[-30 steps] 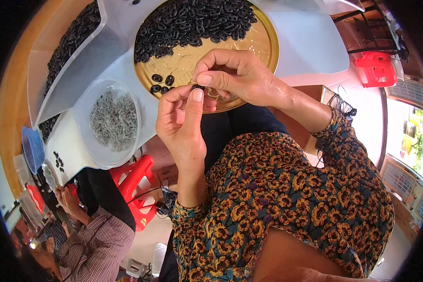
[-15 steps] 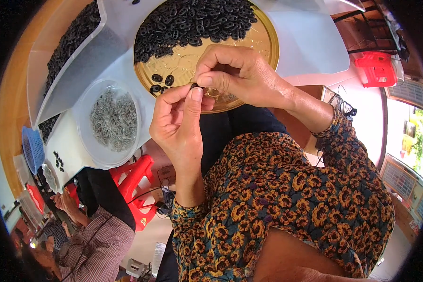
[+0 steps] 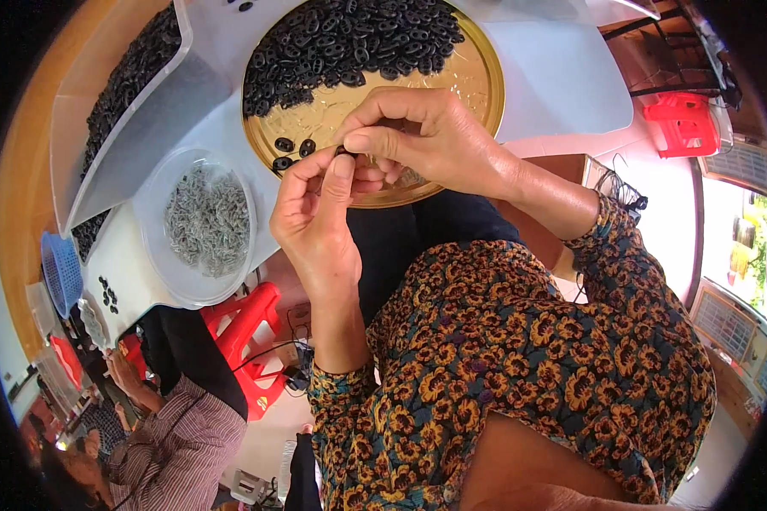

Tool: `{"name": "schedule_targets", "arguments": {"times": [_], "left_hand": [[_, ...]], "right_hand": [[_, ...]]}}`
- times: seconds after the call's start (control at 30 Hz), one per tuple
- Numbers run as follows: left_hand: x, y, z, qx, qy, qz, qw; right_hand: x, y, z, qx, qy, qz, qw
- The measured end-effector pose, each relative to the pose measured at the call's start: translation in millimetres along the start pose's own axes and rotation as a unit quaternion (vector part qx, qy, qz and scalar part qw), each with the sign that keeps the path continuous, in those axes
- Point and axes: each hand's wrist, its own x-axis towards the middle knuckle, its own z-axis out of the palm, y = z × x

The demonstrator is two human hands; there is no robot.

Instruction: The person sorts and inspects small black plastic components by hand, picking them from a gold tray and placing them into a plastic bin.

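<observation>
Thumb and forefinger of my left hand (image 3: pixel 317 223) are closed on a small black oval piece (image 3: pixel 343 152), held above the near edge of a round gold tray (image 3: pixel 494 72). My right hand (image 3: pixel 443 140) pinches at the same piece from the right, its fingertips touching or nearly touching it. Whatever sits between the right fingertips is too small and hidden to make out. A heap of black oval pieces with holes (image 3: pixel 358 43) covers the tray's far half. Several loose black pieces (image 3: pixel 284 145) lie left of my fingers.
Left of the tray stands a round clear tub (image 3: pixel 151 223) of small transparent bits (image 3: pixel 206 221). Behind it is a large translucent bin (image 3: pixel 145 132) of black pieces. A blue basket (image 3: pixel 60 272), a red stool (image 3: pixel 251 345) and another person's hands (image 3: pixel 128 379) are farther left.
Both my hands have shifted slightly left, with the black piece still between the fingertips. My right fingers sit closer over it. The other person's hands at the left have moved a little.
</observation>
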Motion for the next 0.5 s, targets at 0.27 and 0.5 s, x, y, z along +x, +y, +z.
{"name": "schedule_targets", "arguments": {"times": [0.27, 0.5], "left_hand": [[-0.5, 9.2, -3.5, -0.039, -0.011, -0.025, 0.999], [-0.8, 13.3, -1.1, -0.021, -0.019, -0.041, 0.999]], "right_hand": [[1.2, -1.3, -10.7, 0.051, -0.067, -0.009, 0.996], [1.4, -8.8, -11.0, 0.023, -0.077, -0.008, 0.997]]}}
